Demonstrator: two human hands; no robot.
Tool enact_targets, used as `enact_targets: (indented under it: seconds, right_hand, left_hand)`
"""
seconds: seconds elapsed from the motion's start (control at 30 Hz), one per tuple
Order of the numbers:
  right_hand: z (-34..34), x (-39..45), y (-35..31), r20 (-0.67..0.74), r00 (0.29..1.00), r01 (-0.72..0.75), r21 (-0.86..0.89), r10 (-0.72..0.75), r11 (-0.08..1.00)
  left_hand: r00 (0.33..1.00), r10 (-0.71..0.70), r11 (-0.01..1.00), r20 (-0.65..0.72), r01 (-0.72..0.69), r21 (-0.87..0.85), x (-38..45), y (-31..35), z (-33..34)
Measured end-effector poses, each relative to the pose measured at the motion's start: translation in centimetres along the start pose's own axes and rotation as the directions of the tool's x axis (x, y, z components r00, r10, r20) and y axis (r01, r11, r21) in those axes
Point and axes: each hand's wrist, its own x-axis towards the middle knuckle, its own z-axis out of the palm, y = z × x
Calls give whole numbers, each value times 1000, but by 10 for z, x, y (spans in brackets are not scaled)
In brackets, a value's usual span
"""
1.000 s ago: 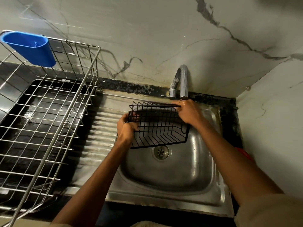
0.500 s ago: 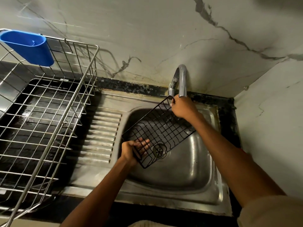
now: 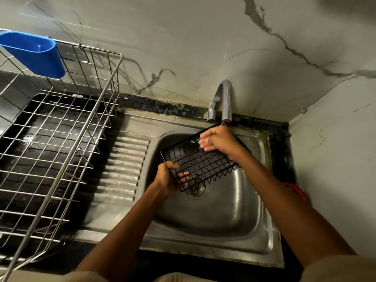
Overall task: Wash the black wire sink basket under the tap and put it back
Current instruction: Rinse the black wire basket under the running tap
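The black wire basket point(image 3: 200, 159) hung tilted over the steel sink point(image 3: 223, 210), its high corner tucked right under the tap point(image 3: 224, 100) spout and its low corner dipping above the drain point(image 3: 196, 189). The left hand point(image 3: 165, 178) was clamped on that low edge, fingers hooked through the mesh. The right hand point(image 3: 218, 142) lay across the upper end, fingers spread flat on the wires; whether it was pinching the rim or just rubbing the mesh could not be told. No stream showed clearly at the spout.

As for handling: this looked like a light, rigid frame, thin coated wire that would keep its shape, but likely slick once wet. Best purchase, by the look of it, was the thicker outer rim or a finger threaded through a cell, as the left hand had it, with 2 hands at opposite ends to stop it swinging
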Motion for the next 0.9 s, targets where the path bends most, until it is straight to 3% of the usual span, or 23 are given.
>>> enact_targets:
  seconds: [0.07,0.2,0.27,0.33,0.5,0.63,0.8,0.9]
  right_hand:
    - [-5,3,5,106,979,-185,111,174,976]
    - [-7,11,14,-24,950,-313,-54,312,948]
    - [-4,14,15,-53,946,-323,-123,319,938]
    - [0,15,12,-28,946,-324,-82,322,943]
    - [17,15,-5,290,930,-217,-65,227,974]
    - [31,21,-18,348,915,-191,-72,204,979]
    - [5,26,-5,488,844,-205,-91,223,975]
    - [-16,25,9,440,848,-276,-106,294,955]
  left_hand:
    - [1000,9,998,25,-11,68,-4,3,4]
    - [992,69,973,110,-91,211,-7,13,12]
    - [988,78,960,134,-110,256,-7,19,16]
    - [988,77,957,132,-110,269,-3,26,19]
    - [977,96,962,190,-140,234,-1,45,28]
    - [958,107,932,268,-191,308,-11,57,39]
    - [971,137,888,198,-208,410,-21,64,34]
    - [974,189,860,125,-226,457,-18,61,20]
